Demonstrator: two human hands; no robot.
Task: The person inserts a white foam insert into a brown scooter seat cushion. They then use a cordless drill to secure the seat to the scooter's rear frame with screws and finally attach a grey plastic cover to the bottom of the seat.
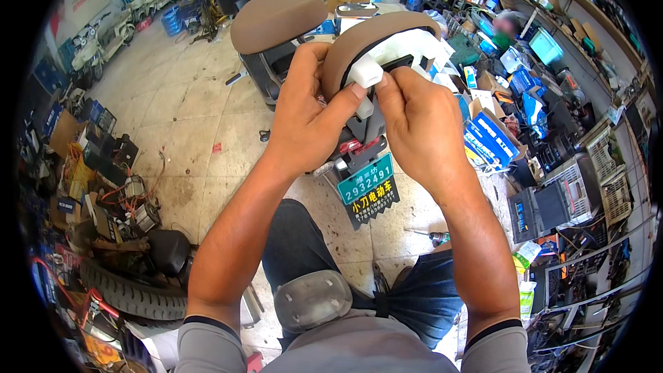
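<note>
A brown padded backrest (380, 27) with a white back and a white block-like part (365, 71) stands at the rear of an electric scooter, behind its brown seat (278, 21). My left hand (311, 107) is wrapped round the backrest's left side, its thumb pressed to the white block's lower edge. On the other side, my right hand (418, 110) is closed at the backrest's lower edge, thumb and forefinger pinched beside that block. Whatever is in that pinch is hidden. Below both hands hangs a green number plate (366, 178) with a black mudflap (373, 205).
A rounded grey translucent cover (313, 300) is at my lap. At right on the floor lies a tool (438, 237), near blue-and-white boxes (489, 141) and plastic crates (608, 159). A tyre (131, 290) and loose parts crowd the left. Laden shelves line the right wall.
</note>
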